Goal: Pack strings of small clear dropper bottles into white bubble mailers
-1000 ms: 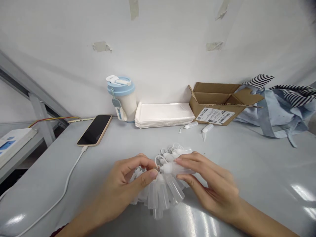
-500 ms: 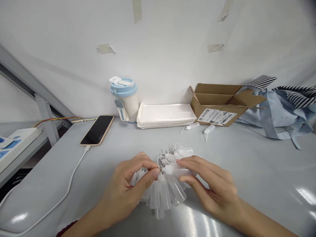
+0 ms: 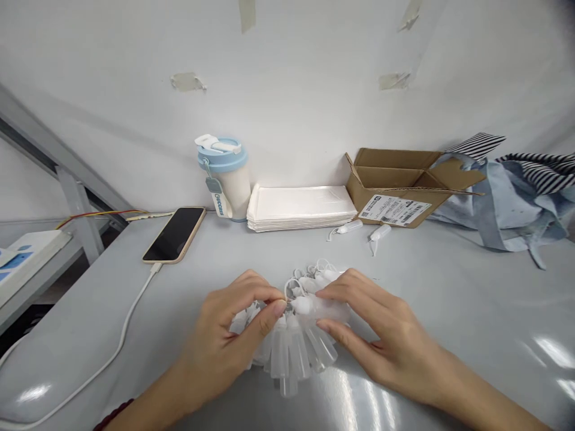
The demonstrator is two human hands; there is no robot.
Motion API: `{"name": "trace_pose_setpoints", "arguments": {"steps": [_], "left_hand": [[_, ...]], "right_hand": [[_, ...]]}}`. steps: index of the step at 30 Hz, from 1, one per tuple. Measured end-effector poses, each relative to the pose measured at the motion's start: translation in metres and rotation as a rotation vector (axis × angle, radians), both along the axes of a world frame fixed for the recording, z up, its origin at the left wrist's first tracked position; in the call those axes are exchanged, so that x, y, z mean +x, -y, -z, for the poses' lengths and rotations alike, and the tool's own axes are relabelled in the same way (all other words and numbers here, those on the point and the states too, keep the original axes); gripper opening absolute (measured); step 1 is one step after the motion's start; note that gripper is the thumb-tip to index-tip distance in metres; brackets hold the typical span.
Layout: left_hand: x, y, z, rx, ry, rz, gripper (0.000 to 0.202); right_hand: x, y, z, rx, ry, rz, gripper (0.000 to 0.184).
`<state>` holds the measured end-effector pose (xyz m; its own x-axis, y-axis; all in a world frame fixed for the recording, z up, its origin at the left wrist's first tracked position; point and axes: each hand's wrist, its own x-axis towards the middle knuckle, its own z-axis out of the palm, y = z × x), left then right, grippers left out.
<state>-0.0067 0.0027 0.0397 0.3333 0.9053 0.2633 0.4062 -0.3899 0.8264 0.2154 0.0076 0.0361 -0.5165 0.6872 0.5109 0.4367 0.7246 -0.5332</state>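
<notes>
A small translucent squeeze bottle (image 3: 318,307) lies sideways between the thumb and fingers of my right hand (image 3: 381,332), its white nozzle pointing left. Thumb and forefinger of my left hand (image 3: 245,323) pinch together at the nozzle tip, where one end of a thin white looped strap (image 3: 293,281) disappears between them. Whatever sits at that end is covered by the fingertips. Under both hands a bunch of similar bottles (image 3: 287,353) fans out on the table, several with their bases toward me. More strapped bottles lie behind, partly hidden by my hands.
Two loose bottles (image 3: 349,227) (image 3: 381,232) lie before an open cardboard box (image 3: 399,203). Left of it are a stack of flat white packets (image 3: 300,206) and a blue-lidded cup (image 3: 231,185). A phone (image 3: 175,234) with a white cable (image 3: 128,326) lies left; blue cloth (image 3: 503,209) is right.
The view has shifted slightly. My right hand's fingers have moved a little along the bottle toward its nozzle; both hands keep hold at the same spot.
</notes>
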Motion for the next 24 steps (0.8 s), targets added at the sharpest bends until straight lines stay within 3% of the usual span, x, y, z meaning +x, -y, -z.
{"name": "trace_pose_setpoints", "arguments": {"steps": [4, 6, 12, 18, 24], "left_hand": [[-0.004, -0.002, 0.002, 0.028, -0.092, -0.143, 0.01], [-0.007, -0.002, 0.003, 0.017, -0.111, -0.199, 0.009], [-0.005, -0.001, 0.002, -0.001, -0.114, -0.242, 0.011], [0.002, 0.003, -0.003, -0.072, -0.066, -0.322, 0.017], [0.001, 0.003, -0.002, -0.074, -0.073, -0.33, 0.017]], "right_hand": [[0.01, -0.008, -0.002, 0.12, 0.078, 0.251, 0.007], [0.013, -0.012, 0.001, 0.133, 0.144, 0.34, 0.01], [0.01, -0.013, 0.008, 0.002, 0.263, 0.383, 0.013], [0.01, -0.013, 0.006, -0.035, 0.344, 0.435, 0.012], [0.013, -0.015, 0.002, -0.102, 0.32, 0.474, 0.017]]}}
